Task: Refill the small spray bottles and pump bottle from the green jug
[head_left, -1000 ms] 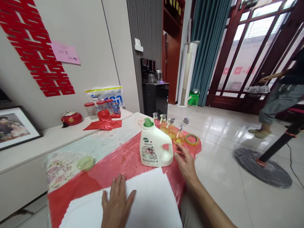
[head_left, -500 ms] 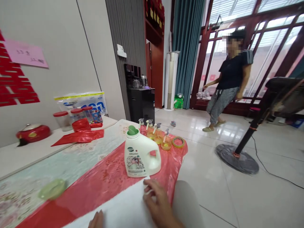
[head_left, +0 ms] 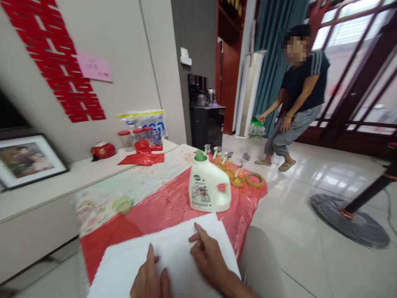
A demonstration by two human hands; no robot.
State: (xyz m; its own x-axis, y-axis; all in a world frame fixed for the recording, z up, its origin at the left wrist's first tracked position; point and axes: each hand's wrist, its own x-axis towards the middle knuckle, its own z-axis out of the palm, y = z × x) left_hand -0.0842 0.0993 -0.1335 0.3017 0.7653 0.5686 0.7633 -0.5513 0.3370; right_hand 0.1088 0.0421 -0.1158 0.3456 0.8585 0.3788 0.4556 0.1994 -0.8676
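Observation:
A white sheet [head_left: 180, 244], which looks like paper, lies over the red plastic covering [head_left: 167, 194] in front of me. My left hand [head_left: 150, 275] rests at the sheet's near part, index finger stretched forward and thumb apart. To its right, my right hand [head_left: 211, 256] touches the sheet with its index finger extended and the other fingers loosely bent. Neither hand holds anything. Just beyond the sheet's far corner a white detergent jug [head_left: 207, 186] stands upright, a green piece [head_left: 201, 155] in its mouth.
Several pump bottles [head_left: 238, 178] and a roll of tape [head_left: 254, 179] stand behind the jug. A pale green dish [head_left: 122, 204] lies left. Red-lidded jars [head_left: 125, 140] line the cabinet. A person [head_left: 305, 82] bends over a green pack [head_left: 257, 127]; a stand base [head_left: 347, 219] is right.
My view has swung left and down, showing more of the sheet. My left hand has come further into view. The other person has bent down and reached to the green pack.

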